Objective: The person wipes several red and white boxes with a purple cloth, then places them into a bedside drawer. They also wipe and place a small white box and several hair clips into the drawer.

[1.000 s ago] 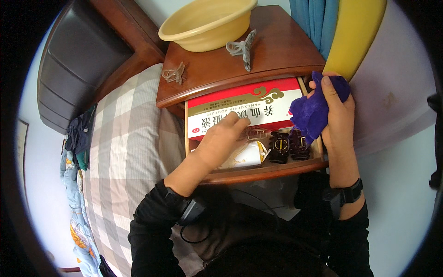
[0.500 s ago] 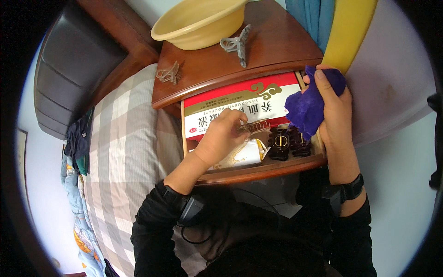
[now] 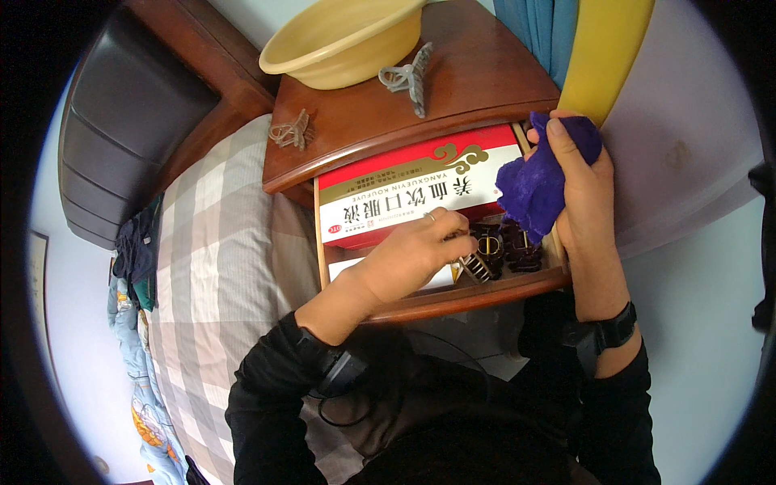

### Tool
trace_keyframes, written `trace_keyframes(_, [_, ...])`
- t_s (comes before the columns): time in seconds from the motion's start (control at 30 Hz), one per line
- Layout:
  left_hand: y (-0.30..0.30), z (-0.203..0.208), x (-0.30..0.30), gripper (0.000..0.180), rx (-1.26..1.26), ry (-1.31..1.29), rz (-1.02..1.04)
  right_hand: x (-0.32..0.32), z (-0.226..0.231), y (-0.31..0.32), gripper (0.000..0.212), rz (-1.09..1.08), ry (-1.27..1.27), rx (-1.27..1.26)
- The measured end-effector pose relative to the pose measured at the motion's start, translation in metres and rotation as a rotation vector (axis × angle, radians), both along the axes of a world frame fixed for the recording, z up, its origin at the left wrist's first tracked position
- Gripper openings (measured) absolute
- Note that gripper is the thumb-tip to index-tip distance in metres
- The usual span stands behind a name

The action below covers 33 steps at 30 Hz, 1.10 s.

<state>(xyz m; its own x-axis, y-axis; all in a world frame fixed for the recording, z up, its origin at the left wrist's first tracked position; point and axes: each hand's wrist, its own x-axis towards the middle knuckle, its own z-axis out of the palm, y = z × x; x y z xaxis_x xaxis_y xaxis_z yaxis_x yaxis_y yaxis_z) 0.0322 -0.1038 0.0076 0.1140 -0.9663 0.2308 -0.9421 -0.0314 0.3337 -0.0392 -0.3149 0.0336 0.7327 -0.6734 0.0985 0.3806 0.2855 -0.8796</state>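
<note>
My left hand (image 3: 416, 255) is down in the pulled-out drawer (image 3: 453, 305), its fingers closed on a brownish see-through claw clip (image 3: 477, 267). Right beside that clip lie dark claw clips (image 3: 521, 249) in the drawer's right part. Behind my left hand is a large red and white box (image 3: 388, 190), and a white box (image 3: 436, 280) shows partly under the hand. My right hand (image 3: 584, 182) grips a crumpled purple cloth (image 3: 537, 190) at the drawer's right side.
On the brown nightstand top (image 3: 347, 133) stand a pale yellow basin (image 3: 343, 48), a grey claw clip (image 3: 412, 78) and a beige claw clip (image 3: 291, 129). A bed with a checked cover (image 3: 214, 267) is at the left. Yellow and blue curtains (image 3: 606, 65) hang behind my right hand.
My left hand has moved right and lower with the claw clip, to beside the dark clips, uncovering more of the red and white box. My right hand still holds the cloth.
</note>
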Motion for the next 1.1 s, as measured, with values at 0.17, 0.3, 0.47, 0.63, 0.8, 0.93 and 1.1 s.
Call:
trace_keyframes(0.17, [-0.008,0.004,-0.002,0.023,0.114,-0.259,-0.173,0.000,0.001,0.001,0.025,-0.003,0.000,-0.013])
trace_keyframes(0.3, [-0.017,0.003,0.001,0.021,0.098,-0.311,-0.203,0.001,0.002,0.002,0.023,0.021,-0.012,0.022])
trace_keyframes(0.47, [-0.019,0.001,0.003,0.020,0.057,-0.358,-0.217,-0.001,0.003,0.000,0.018,0.008,0.011,0.043])
trace_keyframes(0.63, [-0.017,0.003,0.005,0.020,0.094,-0.373,-0.220,0.001,0.000,-0.001,0.022,0.009,-0.026,0.012])
trace_keyframes(0.8, [-0.021,-0.001,0.002,0.019,0.098,-0.400,-0.217,0.001,-0.001,-0.001,0.024,0.013,0.004,0.003])
trace_keyframes(0.93, [-0.021,-0.006,0.000,0.018,0.055,-0.406,-0.192,-0.001,-0.001,0.001,0.020,0.010,0.007,0.029])
trace_keyframes(1.1, [-0.023,-0.010,0.000,0.018,0.029,-0.398,-0.177,0.002,-0.001,0.002,0.021,0.004,0.004,0.043])
